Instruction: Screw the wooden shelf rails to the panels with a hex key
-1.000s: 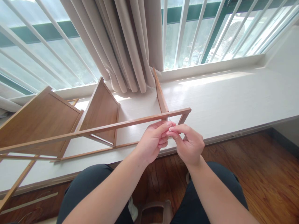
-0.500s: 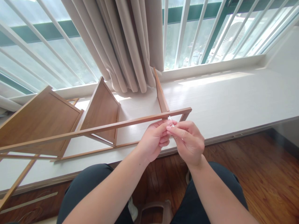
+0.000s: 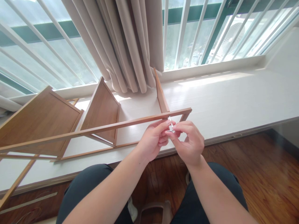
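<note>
A small silver L-shaped hex key reaches up to the underside of a wooden rail, near where an upright end board meets it. My left hand is closed, with thumb and forefinger pinching around the key's long shaft just below the rail. From the other side, my right hand pinches the key by its bent end, thumb and fingertips together. Any screw at the key's tip is hidden. The rail belongs to a brown wooden shelf unit lying on its side.
Two more wooden shelf boards stand upright in the unit to the left. The white window ledge carries the unit. Behind hangs a beige curtain before barred windows. A plastic stool is on the wood floor below, between my legs.
My right fingers have shifted on the hex key, and its bent end now shows pointing left. My left hand and the shelf unit stay almost in place.
</note>
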`<state>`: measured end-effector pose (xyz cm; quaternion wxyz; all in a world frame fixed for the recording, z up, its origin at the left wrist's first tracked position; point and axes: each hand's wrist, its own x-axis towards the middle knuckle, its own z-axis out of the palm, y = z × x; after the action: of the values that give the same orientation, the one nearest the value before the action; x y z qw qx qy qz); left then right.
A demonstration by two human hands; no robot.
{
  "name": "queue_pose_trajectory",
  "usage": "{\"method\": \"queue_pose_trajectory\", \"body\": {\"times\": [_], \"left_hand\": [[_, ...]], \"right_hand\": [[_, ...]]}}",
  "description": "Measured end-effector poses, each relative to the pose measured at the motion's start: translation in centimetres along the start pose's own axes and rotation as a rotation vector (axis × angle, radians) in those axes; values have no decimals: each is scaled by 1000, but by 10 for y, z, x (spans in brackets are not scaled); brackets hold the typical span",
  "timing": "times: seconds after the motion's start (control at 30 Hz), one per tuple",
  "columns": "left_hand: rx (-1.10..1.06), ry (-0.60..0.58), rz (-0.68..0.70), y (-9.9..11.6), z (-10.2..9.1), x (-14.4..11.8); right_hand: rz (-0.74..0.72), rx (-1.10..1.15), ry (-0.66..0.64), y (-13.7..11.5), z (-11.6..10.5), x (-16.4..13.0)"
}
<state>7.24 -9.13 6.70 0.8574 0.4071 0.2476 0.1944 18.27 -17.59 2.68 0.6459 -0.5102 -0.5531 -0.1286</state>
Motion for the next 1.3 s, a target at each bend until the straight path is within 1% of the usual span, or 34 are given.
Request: {"method": "queue_pose_trajectory", "body": {"times": [0.17,0.27,0.33,0.4,0.47,0.5,0.6,0.63,0.7,0.73,0.77,0.83,0.9,0.97,1.3], "left_hand": [[7,12,0,-2,-2,0],[36,43,9,-4,-4,0],[90,73,23,-6,-6,-2],[197,90,26,-9,-9,-4],[387,66,0,-13,-13,-8],[520,30,-21,-16,-17,-11],[1018,-114,-119,-27,-31,-16],[1196,-143,-165,-32,-36,-17],[1557,-139,-254,-42,-46,-17],[1687,-133,-285,-47,-50,-16],[1765,-136,-308,-51,-54,-14],[1792,-143,-398,-58,-59,-8],[1709,-142,-535,-61,-62,-1],[1622,-142,-624,-62,-62,5],[1498,-181,-662,-59,-66,15]], "right_hand": [[11,11,1,0,2,0],[40,25,7,0,2,-2],[68,41,18,0,3,-2],[83,61,28,0,3,-3],[89,75,30,0,4,-3],[94,75,28,0,4,-4],[117,37,23,-1,4,-4],[120,23,22,-1,4,-4],[119,14,22,-1,5,-4],[119,19,24,-2,5,-4],[120,28,26,-2,5,-4],[124,46,30,-1,5,-4],[129,51,34,-1,6,-4],[136,49,39,-1,6,-4],[170,47,67,-1,6,-7]]}}
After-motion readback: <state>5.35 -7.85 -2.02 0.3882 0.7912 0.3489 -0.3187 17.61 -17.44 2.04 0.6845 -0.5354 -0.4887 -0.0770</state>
